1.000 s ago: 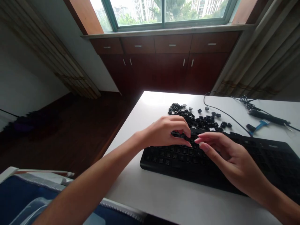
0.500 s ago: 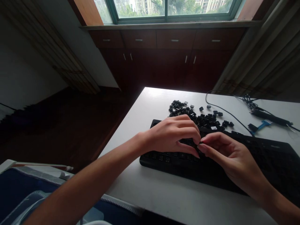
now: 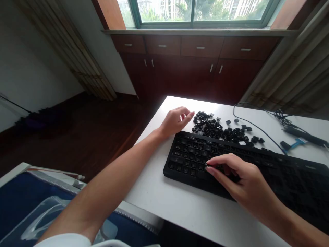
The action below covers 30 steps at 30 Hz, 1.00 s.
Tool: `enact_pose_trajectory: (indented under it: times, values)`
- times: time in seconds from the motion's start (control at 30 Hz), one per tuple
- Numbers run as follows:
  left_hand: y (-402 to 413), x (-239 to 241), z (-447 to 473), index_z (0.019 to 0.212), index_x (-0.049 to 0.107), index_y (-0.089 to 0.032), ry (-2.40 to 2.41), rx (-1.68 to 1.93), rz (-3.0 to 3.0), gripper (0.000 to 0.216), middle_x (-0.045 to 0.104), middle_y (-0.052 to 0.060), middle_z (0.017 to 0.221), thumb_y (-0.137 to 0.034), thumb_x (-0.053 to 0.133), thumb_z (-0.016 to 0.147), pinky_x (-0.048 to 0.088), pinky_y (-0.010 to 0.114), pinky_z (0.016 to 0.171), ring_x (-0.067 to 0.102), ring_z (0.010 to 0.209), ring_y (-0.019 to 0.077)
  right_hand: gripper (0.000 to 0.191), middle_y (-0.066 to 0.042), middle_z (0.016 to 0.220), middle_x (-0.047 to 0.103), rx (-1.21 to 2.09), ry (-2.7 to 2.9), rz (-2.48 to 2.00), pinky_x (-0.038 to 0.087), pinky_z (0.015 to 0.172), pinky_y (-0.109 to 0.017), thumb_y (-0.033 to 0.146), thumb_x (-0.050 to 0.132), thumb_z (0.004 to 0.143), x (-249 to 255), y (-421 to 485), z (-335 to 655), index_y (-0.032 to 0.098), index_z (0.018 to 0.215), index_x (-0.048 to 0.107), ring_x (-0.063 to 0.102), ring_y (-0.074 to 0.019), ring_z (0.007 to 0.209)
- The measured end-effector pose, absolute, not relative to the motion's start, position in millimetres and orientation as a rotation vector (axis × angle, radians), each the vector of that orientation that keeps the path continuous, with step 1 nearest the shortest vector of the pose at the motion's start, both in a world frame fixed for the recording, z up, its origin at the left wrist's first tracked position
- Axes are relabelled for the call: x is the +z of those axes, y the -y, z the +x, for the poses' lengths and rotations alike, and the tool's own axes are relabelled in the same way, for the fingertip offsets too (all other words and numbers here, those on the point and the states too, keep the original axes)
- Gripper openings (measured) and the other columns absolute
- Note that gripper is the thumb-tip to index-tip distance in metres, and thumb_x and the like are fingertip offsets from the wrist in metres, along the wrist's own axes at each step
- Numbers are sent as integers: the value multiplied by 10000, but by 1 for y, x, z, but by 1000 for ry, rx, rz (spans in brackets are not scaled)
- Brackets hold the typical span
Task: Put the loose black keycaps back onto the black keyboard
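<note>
A black keyboard point(image 3: 185, 175) lies on the white table; many of its key positions on the left side look bare of caps. My right hand point(image 3: 239, 175) is over the middle of it, thumb and index finger pinched on a small dark keycap point(image 3: 206, 165) that is mostly hidden by the fingertips. At the keyboard's far left corner, my left hand point(image 3: 176, 120) hovers beside a pile of loose black keycaps point(image 3: 212, 128). Its fingers are loosely bent, with a gap showing by the thumb, and nothing visible is held.
A blue-handled brush point(image 3: 295, 143) and a dark rod-like tool point(image 3: 305, 134) lie at the right, near a coiled cable point(image 3: 281, 116). A few keycaps sit apart from the pile. The table's point(image 3: 154, 192) left edge runs beside my left forearm, and a blue zippered bag point(image 3: 17, 192) is below.
My left hand has left the keyboard and moved up and left to the keycap pile. My right hand has shifted left over the keys. The view has tilted slightly.
</note>
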<state>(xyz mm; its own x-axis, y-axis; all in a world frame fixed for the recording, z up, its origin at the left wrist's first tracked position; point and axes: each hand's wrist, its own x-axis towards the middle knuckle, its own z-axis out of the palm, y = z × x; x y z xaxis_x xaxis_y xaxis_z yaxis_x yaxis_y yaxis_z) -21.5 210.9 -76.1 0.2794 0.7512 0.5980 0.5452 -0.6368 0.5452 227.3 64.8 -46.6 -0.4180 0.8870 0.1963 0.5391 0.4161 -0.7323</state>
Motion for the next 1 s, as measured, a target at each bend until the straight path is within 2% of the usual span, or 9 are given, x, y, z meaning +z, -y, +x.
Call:
enact_pose_trajectory:
  times: [0.1,0.23,0.43,0.67,1.0]
  values:
    - [-212,-78,-22,794,649,-160,-1230,1284,2305,371,651,32,782,-436,511,999,455,253,605,562,641,111,95,-23,943,682,740,2207,-1139,507,782,-335,312,626,939,-43,-67,211,282,1002,691,611,-185,860]
    - [-210,-80,-22,790,647,-163,-1236,1250,2353,351,631,25,780,-419,519,994,448,255,624,539,640,110,79,-53,1078,637,539,2274,-1152,435,930,-449,316,642,927,-46,-70,197,291,960,710,567,-242,1031]
    - [-208,-79,-22,720,612,-163,-1236,1230,2441,350,606,22,769,-377,530,985,445,259,653,532,648,113,166,-69,1075,610,442,2328,-1305,377,891,-509,391,569,968,-48,-72,194,301,954,707,540,-283,1080]
    - [-207,-78,-21,735,625,-160,-1227,1204,2457,321,610,26,784,-344,529,980,450,261,667,536,655,114,169,-76,1111,603,437,2405,-1381,382,868,-518,428,566,960,-41,-81,193,316,976,692,540,-304,1093]
    - [-208,-78,-21,719,611,-159,-1226,1206,2460,312,608,21,785,-329,542,972,446,253,668,536,661,111,165,-66,1093,600,468,2455,-1351,378,872,-520,387,568,960,-36,-86,193,298,895,691,526,-285,1069]
